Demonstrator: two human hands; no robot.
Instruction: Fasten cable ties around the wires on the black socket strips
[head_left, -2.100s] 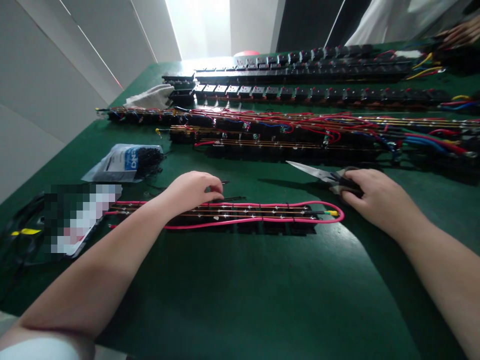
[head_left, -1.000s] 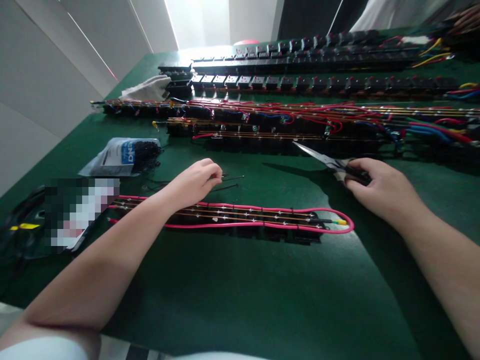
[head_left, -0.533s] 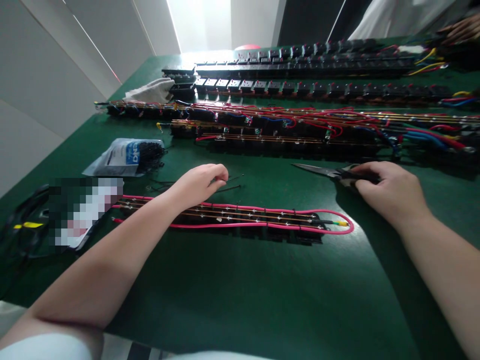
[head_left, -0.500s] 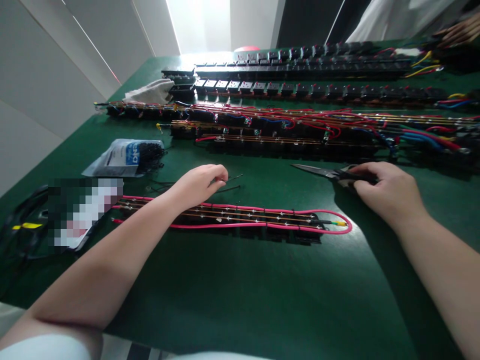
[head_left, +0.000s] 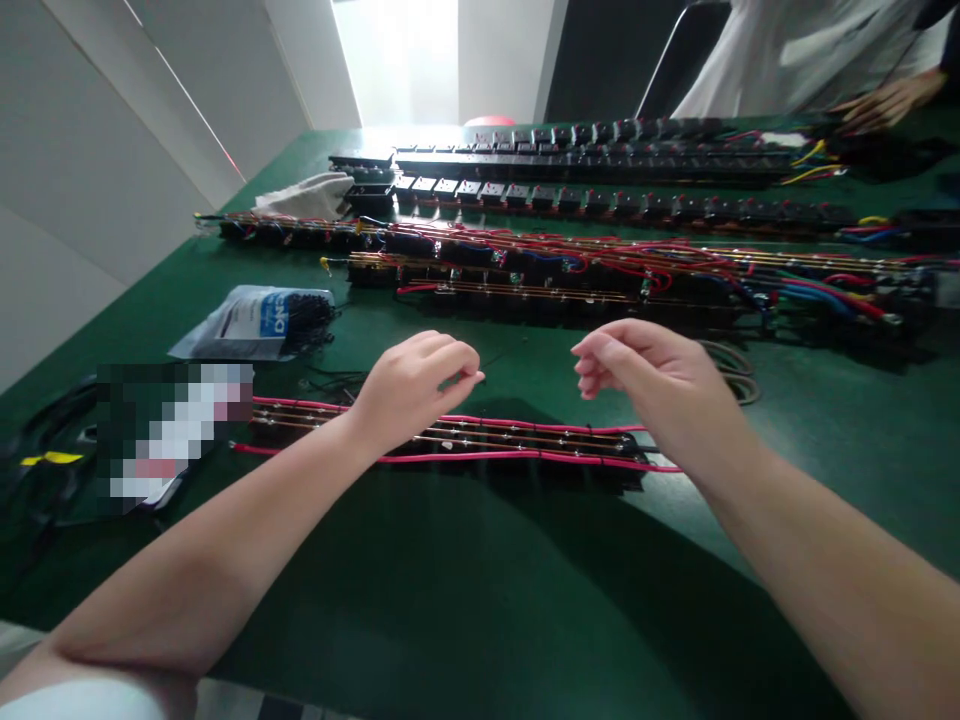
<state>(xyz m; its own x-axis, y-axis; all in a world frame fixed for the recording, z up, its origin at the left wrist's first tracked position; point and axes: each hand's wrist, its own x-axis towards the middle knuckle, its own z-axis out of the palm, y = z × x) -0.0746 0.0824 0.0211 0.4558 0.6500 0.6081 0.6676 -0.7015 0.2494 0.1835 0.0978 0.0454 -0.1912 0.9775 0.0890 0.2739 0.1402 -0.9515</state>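
Observation:
My left hand point(head_left: 431, 382) hovers over the long strip assembly point(head_left: 499, 440), thumb and forefinger closed in a pinch. From that pinch a thin black cable tie point(head_left: 493, 360) seems to stick out; most of it is hidden. My right hand point(head_left: 641, 365) is raised above the strip's right end, fingers loosely curled and slightly apart, with nothing visible in them. Behind its wrist lie the scissors, only their grey handle loops point(head_left: 739, 372) showing. Pink-red wire point(head_left: 465, 457) runs along both sides of the strip, tied down at several spots.
A plastic bag of black cable ties point(head_left: 259, 322) lies left, beyond a blurred white item point(head_left: 176, 440) and coiled black cable point(head_left: 45, 480). Several long wired strips point(head_left: 562, 250) cross the table behind. A white cloth point(head_left: 304, 196) lies there. At far right another person's hand point(head_left: 892, 103) is working.
My right hand has let go of the scissors and moved left, towards my left hand. My left hand has shifted slightly right. The view has tilted up a little.

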